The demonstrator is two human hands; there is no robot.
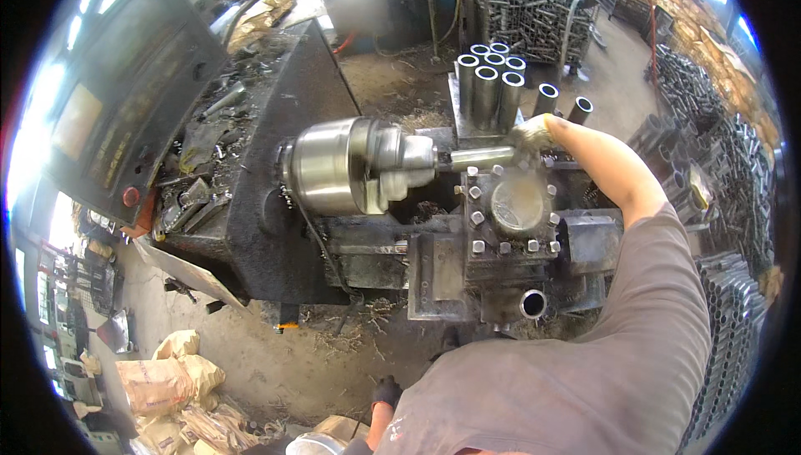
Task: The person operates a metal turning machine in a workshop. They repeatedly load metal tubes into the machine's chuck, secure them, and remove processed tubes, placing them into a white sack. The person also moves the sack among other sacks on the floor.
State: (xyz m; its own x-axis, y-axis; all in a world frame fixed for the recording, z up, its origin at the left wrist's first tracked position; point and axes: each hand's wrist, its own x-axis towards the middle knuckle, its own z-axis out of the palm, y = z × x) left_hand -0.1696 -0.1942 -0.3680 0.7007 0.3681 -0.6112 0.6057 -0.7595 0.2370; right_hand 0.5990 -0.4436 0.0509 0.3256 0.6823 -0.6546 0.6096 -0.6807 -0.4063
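My right hand point(531, 133), in a pale, soiled glove, reaches over the lathe's tool post point(517, 204). It is closed around the far end of a shiny metal tube point(482, 157), though its fingers are blurred. The tube lies level, its left end close to the jaws of the lathe chuck point(334, 167); a narrow dark gap shows between them. My left hand point(386, 391), in a dark glove, hangs low in front of the machine by my body. Its fingers are too small and dark to make out.
Several metal tubes point(486, 92) stand upright on a plate behind the carriage. Another tube's open end point(532, 304) shows below the tool post. Stacked tubes point(734, 313) line the right side. A metal crate point(534, 17) stands behind; paper sacks point(158, 384) lie at lower left.
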